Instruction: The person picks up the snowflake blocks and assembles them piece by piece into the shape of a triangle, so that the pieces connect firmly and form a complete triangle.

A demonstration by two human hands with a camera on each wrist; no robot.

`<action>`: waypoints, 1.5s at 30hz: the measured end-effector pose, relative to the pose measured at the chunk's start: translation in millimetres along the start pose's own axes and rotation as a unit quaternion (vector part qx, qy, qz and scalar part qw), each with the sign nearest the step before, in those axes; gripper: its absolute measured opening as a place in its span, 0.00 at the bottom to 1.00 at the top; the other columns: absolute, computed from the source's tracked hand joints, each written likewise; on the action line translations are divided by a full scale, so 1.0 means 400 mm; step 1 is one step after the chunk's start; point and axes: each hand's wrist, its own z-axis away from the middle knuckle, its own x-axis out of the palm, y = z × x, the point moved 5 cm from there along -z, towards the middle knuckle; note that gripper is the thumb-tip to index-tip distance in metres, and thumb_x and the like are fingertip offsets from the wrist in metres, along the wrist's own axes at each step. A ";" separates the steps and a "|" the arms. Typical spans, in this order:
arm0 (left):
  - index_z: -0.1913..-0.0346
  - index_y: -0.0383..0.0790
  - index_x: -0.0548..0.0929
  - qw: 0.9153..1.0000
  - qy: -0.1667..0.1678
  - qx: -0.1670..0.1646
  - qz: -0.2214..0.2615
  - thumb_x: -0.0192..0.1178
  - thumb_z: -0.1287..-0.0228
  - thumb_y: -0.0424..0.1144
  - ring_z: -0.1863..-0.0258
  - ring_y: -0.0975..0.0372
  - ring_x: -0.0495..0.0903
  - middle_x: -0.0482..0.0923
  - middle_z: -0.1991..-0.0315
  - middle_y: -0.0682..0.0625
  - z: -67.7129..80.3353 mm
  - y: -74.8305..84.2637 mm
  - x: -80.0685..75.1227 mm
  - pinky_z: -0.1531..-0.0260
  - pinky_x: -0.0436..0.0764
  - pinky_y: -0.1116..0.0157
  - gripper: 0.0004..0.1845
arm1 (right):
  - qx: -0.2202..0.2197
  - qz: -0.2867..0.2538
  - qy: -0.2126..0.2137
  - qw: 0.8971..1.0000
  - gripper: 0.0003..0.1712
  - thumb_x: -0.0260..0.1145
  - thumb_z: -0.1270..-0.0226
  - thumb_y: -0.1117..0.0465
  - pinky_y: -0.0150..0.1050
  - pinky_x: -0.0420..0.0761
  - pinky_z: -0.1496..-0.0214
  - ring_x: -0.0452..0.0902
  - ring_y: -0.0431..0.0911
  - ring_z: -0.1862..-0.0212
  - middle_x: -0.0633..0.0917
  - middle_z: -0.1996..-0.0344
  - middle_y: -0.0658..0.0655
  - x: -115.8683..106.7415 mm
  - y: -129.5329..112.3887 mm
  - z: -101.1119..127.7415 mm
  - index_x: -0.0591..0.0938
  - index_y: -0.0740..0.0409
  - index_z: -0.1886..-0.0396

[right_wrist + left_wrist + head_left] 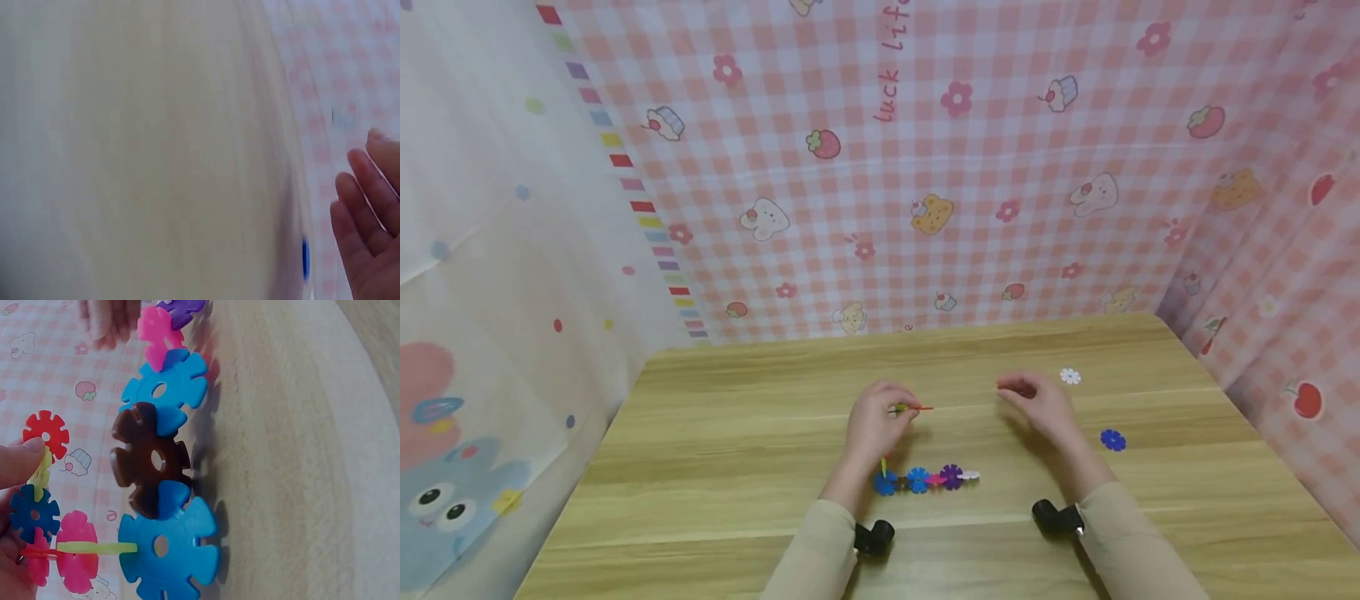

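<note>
While the left hand (874, 421) pinches a small cluster of discs (908, 407) above the desk (715, 433), a linked chain (925, 478) lies beneath; right hand (1037, 404) hovers loose, holding nothing, near white disc (1070, 377) and blue disc (1112, 439); cloth (925, 167) reads "luck Life"

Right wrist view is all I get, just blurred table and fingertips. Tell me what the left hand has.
Observer: The left hand pinches a small cluster of snowflake discs, red, yellow, dark blue and pink.
Operator: Say where the rest of the pieces are.
Observer: A joined chain of discs lies on the table near the left wrist: blue, brown, blue, pink, purple, white.
Operator: Report any loose ones.
Observer: A white disc and a blue disc lie apart, beside the right hand.
</note>
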 end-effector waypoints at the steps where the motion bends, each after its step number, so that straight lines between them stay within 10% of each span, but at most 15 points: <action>1: 0.67 0.43 0.90 1.000 0.000 0.000 0.000 0.73 0.45 0.31 0.55 0.57 0.81 0.84 0.60 0.53 0.000 0.001 0.000 0.48 0.78 0.56 0.04 | 0.002 0.010 0.002 1.000 0.12 0.69 0.34 0.65 0.35 0.78 0.53 0.81 0.51 0.57 0.87 0.60 0.62 -0.022 0.015 -0.003 0.85 0.67 0.54; 14: 0.68 0.44 0.90 1.000 0.000 0.002 0.004 0.72 0.44 0.31 0.55 0.57 0.81 0.84 0.61 0.53 0.005 0.002 0.000 0.49 0.78 0.55 0.04 | 0.077 0.064 -0.018 0.995 0.24 0.65 0.29 0.59 0.56 0.75 0.46 0.75 0.65 0.45 0.80 0.47 0.73 -0.200 0.151 -0.019 0.77 0.69 0.39; 31: 0.67 0.43 0.90 1.000 -0.011 -0.007 0.000 0.73 0.44 0.32 0.54 0.56 0.80 0.84 0.59 0.52 0.005 0.000 0.004 0.47 0.78 0.55 0.04 | 0.031 0.108 -0.065 0.992 0.31 0.69 0.33 0.60 0.63 0.68 0.42 0.69 0.67 0.46 0.73 0.44 0.76 -0.211 0.194 -0.033 0.72 0.72 0.36; 45: 0.67 0.43 0.89 1.000 -0.009 -0.005 0.000 0.72 0.44 0.32 0.55 0.57 0.81 0.84 0.60 0.52 0.002 -0.001 0.008 0.49 0.78 0.55 0.03 | 0.029 0.105 -0.070 0.992 0.17 0.72 0.38 0.65 0.48 0.72 0.53 0.72 0.58 0.55 0.76 0.56 0.67 -0.205 0.191 -0.030 0.78 0.70 0.54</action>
